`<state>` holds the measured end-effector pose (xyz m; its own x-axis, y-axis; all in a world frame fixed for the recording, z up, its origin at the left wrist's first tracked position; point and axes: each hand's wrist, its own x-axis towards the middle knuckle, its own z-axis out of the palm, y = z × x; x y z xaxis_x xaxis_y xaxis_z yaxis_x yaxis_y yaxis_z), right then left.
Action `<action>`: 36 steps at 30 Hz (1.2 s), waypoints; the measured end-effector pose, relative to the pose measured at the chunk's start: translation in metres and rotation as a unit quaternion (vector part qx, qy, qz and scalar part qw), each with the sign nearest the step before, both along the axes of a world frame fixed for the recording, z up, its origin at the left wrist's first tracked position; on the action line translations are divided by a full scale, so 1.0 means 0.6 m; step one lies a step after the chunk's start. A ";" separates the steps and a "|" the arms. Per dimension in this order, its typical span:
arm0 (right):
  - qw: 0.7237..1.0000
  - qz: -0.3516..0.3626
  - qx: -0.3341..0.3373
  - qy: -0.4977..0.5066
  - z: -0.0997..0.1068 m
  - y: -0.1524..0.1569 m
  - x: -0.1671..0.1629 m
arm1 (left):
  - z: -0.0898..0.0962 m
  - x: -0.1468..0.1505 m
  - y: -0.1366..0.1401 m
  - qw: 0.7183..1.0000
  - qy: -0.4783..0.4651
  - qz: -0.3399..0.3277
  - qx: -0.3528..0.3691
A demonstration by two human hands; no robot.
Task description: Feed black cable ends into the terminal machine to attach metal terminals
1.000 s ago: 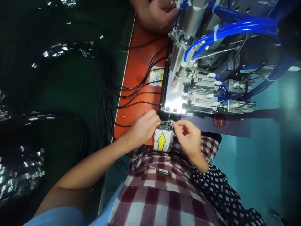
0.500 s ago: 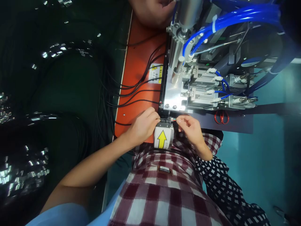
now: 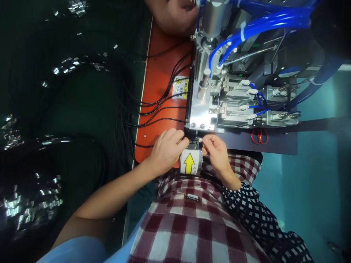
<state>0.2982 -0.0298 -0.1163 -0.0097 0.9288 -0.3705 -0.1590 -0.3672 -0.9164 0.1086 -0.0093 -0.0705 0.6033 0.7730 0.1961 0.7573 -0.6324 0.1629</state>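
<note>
My left hand (image 3: 170, 150) is closed, with its thumb and fingers pinched on a thin black cable (image 3: 144, 146) that comes in over the orange surface from the left. It sits beside the left side of a small black fixture (image 3: 194, 144) at the machine's near corner. On the fixture's other side my right hand (image 3: 216, 149) pinches the thin wire end of that cable, largely hidden by the fingertips. Just below the fixture, a white label with a yellow arrow (image 3: 189, 162) faces up. The machine's metal plate (image 3: 199, 109) stands right above both hands.
Several black cables cross the orange tabletop (image 3: 156, 84) near a warning label (image 3: 180, 87). Blue air tubes (image 3: 274, 20) arch over the machine's cylinders. Red-handled scissors (image 3: 259, 136) lie at the right. Another person's hand (image 3: 178, 16) is at the top. Shiny dark cable bundles (image 3: 35, 201) fill the left.
My right hand has moved slightly left, closer to the fixture, and the coloured wires seen before at its fingertips are now mostly covered. My left hand's fingers have shifted slightly along the fixture.
</note>
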 end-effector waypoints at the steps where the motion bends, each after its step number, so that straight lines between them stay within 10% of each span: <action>1: 1.000 0.000 0.013 -0.020 0.001 -0.001 -0.001 | 0.001 0.001 -0.003 1.000 0.009 -0.005 -0.010; 13: 0.999 -0.001 -0.019 0.037 -0.022 0.000 0.012 | 0.016 0.021 -0.014 0.993 0.003 0.006 -0.122; 28: 0.994 0.023 0.059 -0.092 -0.008 0.000 0.000 | -0.008 0.039 -0.026 0.996 0.018 -0.022 -0.084; 36: 0.999 0.015 0.002 0.028 -0.013 0.003 0.002 | -0.023 0.040 -0.027 0.996 -0.057 -0.001 -0.064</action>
